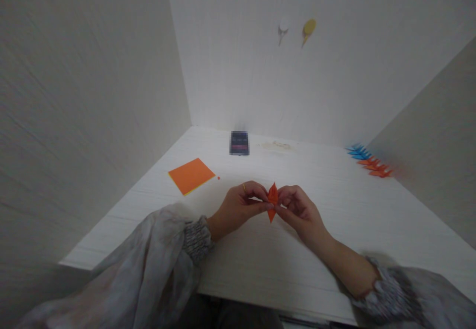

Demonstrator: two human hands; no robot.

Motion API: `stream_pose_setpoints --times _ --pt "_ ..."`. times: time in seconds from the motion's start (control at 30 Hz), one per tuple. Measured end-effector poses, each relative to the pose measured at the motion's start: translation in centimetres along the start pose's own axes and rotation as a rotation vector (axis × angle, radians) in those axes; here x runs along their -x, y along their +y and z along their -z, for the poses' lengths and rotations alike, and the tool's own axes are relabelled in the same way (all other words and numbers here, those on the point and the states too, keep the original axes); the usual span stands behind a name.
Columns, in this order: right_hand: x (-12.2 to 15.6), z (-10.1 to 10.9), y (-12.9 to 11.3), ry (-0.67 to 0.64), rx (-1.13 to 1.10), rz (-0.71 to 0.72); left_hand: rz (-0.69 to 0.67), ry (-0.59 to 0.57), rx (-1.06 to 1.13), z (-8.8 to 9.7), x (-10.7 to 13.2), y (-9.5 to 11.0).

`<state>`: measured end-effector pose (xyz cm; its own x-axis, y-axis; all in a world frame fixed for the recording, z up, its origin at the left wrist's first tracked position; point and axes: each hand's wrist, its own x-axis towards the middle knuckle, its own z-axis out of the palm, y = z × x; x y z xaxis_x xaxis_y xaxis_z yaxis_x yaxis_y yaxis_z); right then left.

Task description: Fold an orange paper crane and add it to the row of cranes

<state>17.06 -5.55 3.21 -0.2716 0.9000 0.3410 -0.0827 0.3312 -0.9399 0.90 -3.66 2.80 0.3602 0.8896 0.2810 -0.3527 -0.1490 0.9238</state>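
Above the near middle of a white table (334, 249), the left hand (238, 205) and right hand (297, 210) pinched a small folded orange paper (272, 201) between closed fingertips, orange sheets (191, 175) lying far left.

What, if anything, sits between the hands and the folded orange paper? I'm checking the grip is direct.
Nothing visible does. The left hand and right hand both pinch the small folded orange paper piece directly, above the white table.

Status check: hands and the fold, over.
Left hand and right hand both pinch the orange fold above the table. Nothing blocks it. Orange sheets lie left.
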Motion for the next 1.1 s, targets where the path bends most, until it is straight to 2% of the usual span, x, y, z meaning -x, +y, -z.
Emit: stream_pose_setpoints --times 0.13,0.43,0.73,0.93,1.1 --pt "-0.06 -0.07 0.14 0.036 -0.065 -0.072 0.072 0.025 0.043 -0.09 -0.01 0.0" --pt "-0.09 0.0 0.04 0.038 -0.107 -0.127 0.116 0.063 0.027 -0.04 -0.15 0.12" --pt "-0.09 -0.02 0.03 0.021 -0.083 -0.132 0.146 0.038 0.037 -0.07 -0.16 0.17" --pt "0.09 -0.05 0.09 0.001 -0.003 -0.125 0.185 -0.025 -0.004 0.08 -0.07 0.0" --pt "0.16 -0.09 0.09 -0.016 -0.064 -0.127 0.192 -0.03 0.106 -0.1 -0.06 0.23"
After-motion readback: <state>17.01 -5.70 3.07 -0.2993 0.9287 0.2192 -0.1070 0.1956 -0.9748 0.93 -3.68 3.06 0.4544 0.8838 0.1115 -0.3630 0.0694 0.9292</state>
